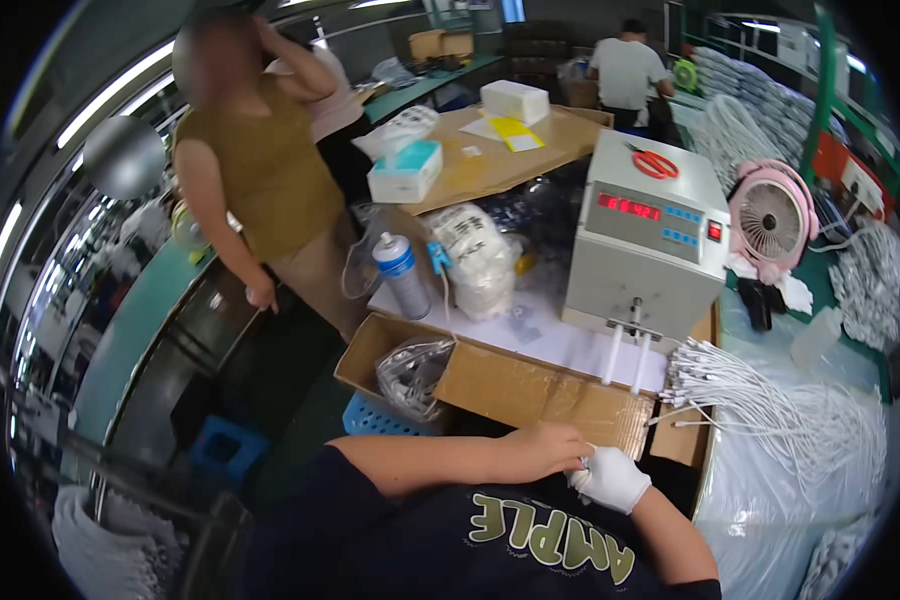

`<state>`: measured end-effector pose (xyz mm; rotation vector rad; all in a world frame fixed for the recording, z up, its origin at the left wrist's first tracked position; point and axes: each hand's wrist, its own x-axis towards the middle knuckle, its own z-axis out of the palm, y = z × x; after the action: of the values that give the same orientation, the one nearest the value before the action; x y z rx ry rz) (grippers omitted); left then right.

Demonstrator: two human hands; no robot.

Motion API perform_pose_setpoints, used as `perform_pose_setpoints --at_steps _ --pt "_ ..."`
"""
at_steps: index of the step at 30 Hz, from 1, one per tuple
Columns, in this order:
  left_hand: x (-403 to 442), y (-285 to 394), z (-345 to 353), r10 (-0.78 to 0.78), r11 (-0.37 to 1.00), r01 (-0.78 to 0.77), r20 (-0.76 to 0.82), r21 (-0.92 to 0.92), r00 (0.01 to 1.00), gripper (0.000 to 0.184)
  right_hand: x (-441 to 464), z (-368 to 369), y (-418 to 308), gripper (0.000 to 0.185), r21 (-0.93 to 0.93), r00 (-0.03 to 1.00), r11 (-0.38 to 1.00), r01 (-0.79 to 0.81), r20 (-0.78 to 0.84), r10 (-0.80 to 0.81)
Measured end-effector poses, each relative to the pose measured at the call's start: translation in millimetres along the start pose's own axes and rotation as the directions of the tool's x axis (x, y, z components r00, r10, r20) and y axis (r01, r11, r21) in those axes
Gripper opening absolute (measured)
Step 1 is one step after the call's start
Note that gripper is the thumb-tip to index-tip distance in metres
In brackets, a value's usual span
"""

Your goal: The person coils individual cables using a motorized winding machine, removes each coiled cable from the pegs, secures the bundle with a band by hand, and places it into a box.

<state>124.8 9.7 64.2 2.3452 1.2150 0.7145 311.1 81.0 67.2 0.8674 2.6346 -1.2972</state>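
Note:
My left hand (pixel 542 450), bare, is closed with its fingertips pinched together in front of my shirt. Close against it is my right hand (pixel 613 480), in a white glove, with its fingers also curled in. The fingertips of both hands meet. Whatever is between them is too small and too covered to name. Just beyond the hands lies a cardboard flap (pixel 550 400) of an open box. To the right, a bundle of white cables (pixel 770 410) rests on plastic sheeting, with some cable ends near my gloved hand.
A grey machine (pixel 640 240) with a red display and two white rods stands ahead, red scissors (pixel 654 163) on top. Nearby are a pink fan (pixel 773 222), a spray can (pixel 400 275) and a plastic-wrapped white bundle (pixel 475 260). A person (pixel 265 190) stands at left.

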Motion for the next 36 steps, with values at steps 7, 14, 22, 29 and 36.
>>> perform_pose_setpoints --at_steps 7,14,22,29,36 --pt "-8 5 9 -0.049 0.996 0.064 -0.212 0.064 0.976 0.029 -1 11 -13 0.028 -0.01 0.922 0.999 0.032 -0.385 -0.033" --pt "-8 -1 27 -0.104 0.995 0.101 -0.202 -0.029 0.974 0.03 14 28 34 0.024 -0.289 0.91 0.945 0.15 -0.333 -0.246" --pt "-15 9 25 0.035 0.993 0.003 -0.325 0.114 0.945 0.031 10 26 8 0.022 -0.044 0.863 0.981 0.191 -0.469 -0.189" --pt "-7 -1 35 -0.128 0.983 0.061 -0.406 -0.174 0.905 0.026 5 20 5 0.038 -0.232 0.851 0.967 0.104 -0.482 -0.207" --pt "13 28 14 -0.478 0.375 0.236 0.031 -0.896 0.878 0.023 -5 19 9 0.035 -0.198 0.642 0.957 0.213 -0.71 -0.29"
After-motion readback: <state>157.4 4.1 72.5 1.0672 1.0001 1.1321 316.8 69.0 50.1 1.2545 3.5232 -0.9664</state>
